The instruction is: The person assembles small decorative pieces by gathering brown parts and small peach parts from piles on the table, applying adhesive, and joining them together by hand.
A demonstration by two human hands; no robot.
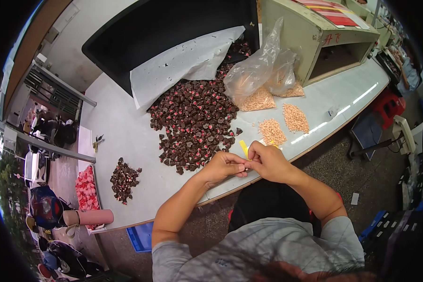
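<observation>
My left hand (222,168) and my right hand (270,162) meet at the table's near edge, fingertips together. Both are closed in a pinch; whatever lies between the fingertips is too small or hidden to name. A yellow strip (243,147) shows just beyond my right hand's fingers. Ahead of my left hand spreads a large heap of small dark brown pieces with pinkish-red spots (192,120). Small peach-coloured pieces lie in one pile (272,131) just past my right hand and in another pile (295,118) farther right.
Clear plastic bags of peach-coloured pieces (258,100) lean near a greenish metal box (310,42). Behind the heap stands a black bin (127,47) with a white sheet (174,70). At left are a smaller dark pile (125,180), a tray of pink pieces (86,188) and a pink bottle (96,216).
</observation>
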